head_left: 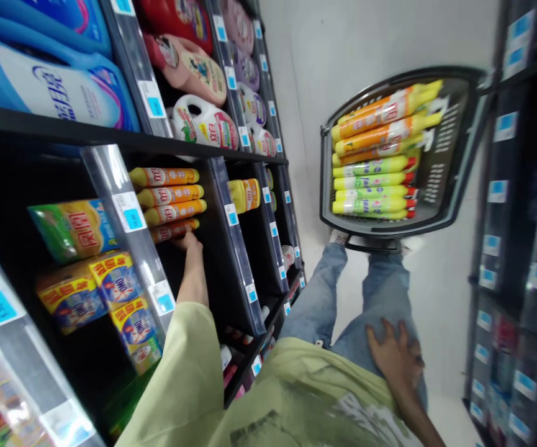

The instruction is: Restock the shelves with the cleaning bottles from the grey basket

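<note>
Black shelves (216, 261) flank pale floor (375, 37); left grip (190, 241) at orange bottle (170, 231), hold unclear; right grip (395, 355) spread on jeans (312, 292).

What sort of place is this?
Probably a supermarket's cleaning-products aisle: black shelves with blue-and-white price labels, large blue plastic detergent jugs, and a dark plastic shopping basket holding slim yellow plastic bottles.

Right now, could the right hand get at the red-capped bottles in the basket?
Probably not without bending: the right hand rests on the jeans, while the basket stands low on the floor. Its open top leaves the red-capped bottles uncovered, though.
</note>
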`<action>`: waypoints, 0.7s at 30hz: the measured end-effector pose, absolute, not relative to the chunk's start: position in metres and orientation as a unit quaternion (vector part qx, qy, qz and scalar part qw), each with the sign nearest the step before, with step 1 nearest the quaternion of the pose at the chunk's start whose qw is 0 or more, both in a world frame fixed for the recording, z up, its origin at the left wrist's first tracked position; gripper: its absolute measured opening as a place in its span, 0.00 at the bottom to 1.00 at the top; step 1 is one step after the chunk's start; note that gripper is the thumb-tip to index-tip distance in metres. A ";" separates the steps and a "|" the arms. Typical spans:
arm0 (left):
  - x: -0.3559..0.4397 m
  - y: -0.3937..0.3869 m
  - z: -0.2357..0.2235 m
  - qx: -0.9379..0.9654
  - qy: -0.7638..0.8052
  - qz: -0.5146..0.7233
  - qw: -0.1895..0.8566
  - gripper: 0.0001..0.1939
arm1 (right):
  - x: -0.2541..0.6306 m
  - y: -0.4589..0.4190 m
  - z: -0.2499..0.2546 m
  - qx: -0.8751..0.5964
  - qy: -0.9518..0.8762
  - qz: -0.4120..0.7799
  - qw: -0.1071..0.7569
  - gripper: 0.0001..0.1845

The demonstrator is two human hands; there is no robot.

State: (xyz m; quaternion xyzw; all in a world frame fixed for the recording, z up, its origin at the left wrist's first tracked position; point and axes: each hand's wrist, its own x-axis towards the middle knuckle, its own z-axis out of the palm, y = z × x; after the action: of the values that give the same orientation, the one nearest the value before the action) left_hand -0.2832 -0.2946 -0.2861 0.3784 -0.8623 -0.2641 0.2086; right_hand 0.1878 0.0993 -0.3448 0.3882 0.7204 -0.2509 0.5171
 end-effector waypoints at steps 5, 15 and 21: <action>-0.247 -0.246 -0.300 0.394 -0.865 -0.175 0.257 0.15 | 0.173 0.098 -0.341 0.388 0.721 -0.236 0.524 0.35; -0.220 -0.065 -0.370 -0.129 -0.943 -0.212 -0.220 0.09 | 0.188 0.111 -0.359 0.440 0.730 -0.295 0.431 0.32; -0.296 0.072 -0.470 -0.268 -0.899 -0.099 -0.333 0.33 | 0.201 0.108 -0.368 0.480 0.745 -0.341 0.313 0.30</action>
State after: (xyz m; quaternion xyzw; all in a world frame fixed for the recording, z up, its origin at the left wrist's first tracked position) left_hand -0.2960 0.0719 -0.4705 -0.2679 -0.8985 -0.0992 -0.3332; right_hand 0.2015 0.1084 -0.3678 0.4796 0.7455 -0.3412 0.3128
